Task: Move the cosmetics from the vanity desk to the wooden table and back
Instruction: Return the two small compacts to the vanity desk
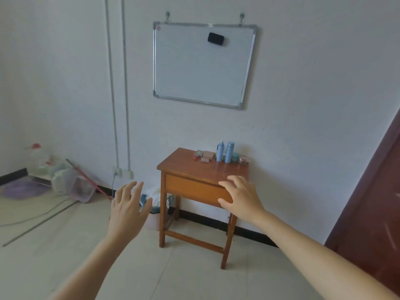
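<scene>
Against the white wall, a small wooden table [190, 169] carries the cosmetics [220, 152], clustered at its back right corner: two blue bottles [229, 152] standing upright, flat compacts [205, 156] to their left, small jars [243, 158] to their right. I stand well back on the tiled floor, both arms stretched forward. My left hand [127, 204] hangs in the air left of the table, fingers straight and spread, holding nothing. My right hand [240, 198] is raised across the table's front edge as the camera sees it, fingers loosely splayed, likewise empty; it seems short of the wood rather than touching it. A whiteboard [202, 63] with a black eraser [216, 40] hangs above, a dark door [372, 202] stands at right, and a bin [152, 219] sits by the table's left legs. With everything on this table and no vanity desk in sight, I judge the return leg is in hand, at the approach. The next move calls for stepping in close, reaching past the bare front of the top to the back corner, and closing each hand round a bottle without knocking the jars beside it.
</scene>
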A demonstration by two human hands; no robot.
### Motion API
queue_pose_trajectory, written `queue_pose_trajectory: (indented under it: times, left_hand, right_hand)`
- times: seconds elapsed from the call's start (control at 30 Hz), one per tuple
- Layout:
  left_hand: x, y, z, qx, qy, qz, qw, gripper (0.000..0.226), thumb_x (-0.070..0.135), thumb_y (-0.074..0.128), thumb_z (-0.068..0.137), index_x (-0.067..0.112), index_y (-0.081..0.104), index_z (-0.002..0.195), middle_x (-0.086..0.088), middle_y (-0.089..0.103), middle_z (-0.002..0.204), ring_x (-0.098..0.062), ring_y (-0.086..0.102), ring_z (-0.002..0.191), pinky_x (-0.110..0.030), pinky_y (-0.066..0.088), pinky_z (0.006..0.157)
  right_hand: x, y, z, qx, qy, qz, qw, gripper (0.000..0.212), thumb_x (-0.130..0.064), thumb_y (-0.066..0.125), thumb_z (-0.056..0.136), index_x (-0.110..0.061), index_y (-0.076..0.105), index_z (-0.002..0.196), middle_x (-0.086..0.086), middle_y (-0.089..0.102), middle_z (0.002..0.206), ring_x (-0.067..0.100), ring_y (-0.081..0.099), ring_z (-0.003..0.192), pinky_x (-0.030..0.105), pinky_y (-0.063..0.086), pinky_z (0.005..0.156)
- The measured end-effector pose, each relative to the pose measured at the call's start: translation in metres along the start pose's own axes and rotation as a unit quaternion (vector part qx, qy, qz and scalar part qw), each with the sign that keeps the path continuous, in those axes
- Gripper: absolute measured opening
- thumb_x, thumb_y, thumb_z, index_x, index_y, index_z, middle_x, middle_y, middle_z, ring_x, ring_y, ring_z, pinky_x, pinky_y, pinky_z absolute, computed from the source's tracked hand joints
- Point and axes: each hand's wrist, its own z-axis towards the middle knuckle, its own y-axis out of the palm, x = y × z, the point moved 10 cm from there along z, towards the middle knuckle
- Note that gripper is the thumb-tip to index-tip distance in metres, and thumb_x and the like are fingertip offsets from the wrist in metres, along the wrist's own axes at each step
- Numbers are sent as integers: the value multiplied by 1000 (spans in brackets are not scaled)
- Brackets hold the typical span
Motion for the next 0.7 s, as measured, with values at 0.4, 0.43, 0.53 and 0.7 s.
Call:
queue_pose_trajectory:
  times: [0.4, 0.43, 0.53, 0.7]
  left_hand:
    - [24, 78, 147, 3, 44, 17, 999, 52, 30, 48, 92, 10, 35, 138, -10, 34, 143, -27, 23, 135, -41, 21, 110]
    - [24, 88, 163, -4, 43, 18, 999, 52, 30, 48, 92, 11, 34, 138, -9, 34, 144, -27, 22, 135, -41, 21, 110]
    - [24, 117, 206, -3, 35, 12, 999, 51, 35, 44, 93, 10, 37, 137, -10, 38, 141, -28, 26, 133, -41, 22, 110]
    - [-2, 179, 237, -33, -16, -1, 999, 69, 54, 29, 82, 12, 40, 135, -8, 40, 139, -26, 27, 133, -40, 24, 108]
  right_hand:
    - [67, 29, 162, 54, 5, 54, 997, 47, -39, 53, 89, -22, 46, 132, 4, 39, 139, 20, 36, 128, 34, 28, 104]
    - [75, 34, 177, 52, 6, 56, 997, 46, -39, 52, 89, -22, 46, 131, 4, 38, 140, 20, 35, 129, 34, 28, 104]
    - [97, 56, 219, 43, 2, 66, 997, 46, -40, 51, 89, -23, 45, 132, 2, 38, 138, 19, 35, 128, 32, 28, 103]
    - [123, 123, 268, -15, 7, 86, 996, 49, -42, 49, 91, -24, 39, 136, -1, 34, 142, 15, 26, 133, 34, 23, 107]
